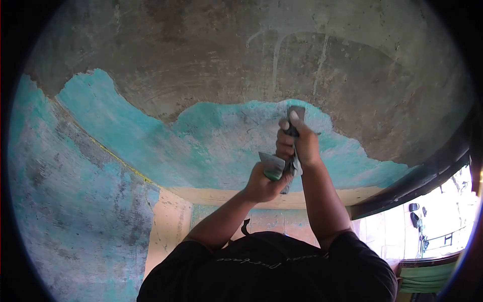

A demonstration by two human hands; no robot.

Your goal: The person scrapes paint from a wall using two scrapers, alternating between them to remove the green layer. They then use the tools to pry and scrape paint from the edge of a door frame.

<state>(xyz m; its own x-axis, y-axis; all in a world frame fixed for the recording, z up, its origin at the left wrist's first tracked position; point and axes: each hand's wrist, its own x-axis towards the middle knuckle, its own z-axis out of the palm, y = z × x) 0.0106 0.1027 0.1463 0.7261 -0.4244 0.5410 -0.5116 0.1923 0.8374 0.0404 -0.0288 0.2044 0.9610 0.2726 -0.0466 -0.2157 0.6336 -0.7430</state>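
My right hand [304,143] is closed round a dark flat tool [297,110], its thumb pressed on the upper part. The tool's top end is at the wall [226,136], over the turquoise paint just below the bare grey-brown area. Lower and to the left, my left hand [266,183] is closed on a scraper [272,163] with a grey blade and a green part. A greyish strip hangs between the two hands; the left fingers are partly hidden there, so whether they also touch the dark tool cannot be made out.
A mottled blue-grey wall [85,201] meets the turquoise one at a corner on the left. At the right, a dark curved frame [417,189] edges a bright opening with footwear [415,219] on a pale floor. Green cloth [427,279] lies at the lower right.
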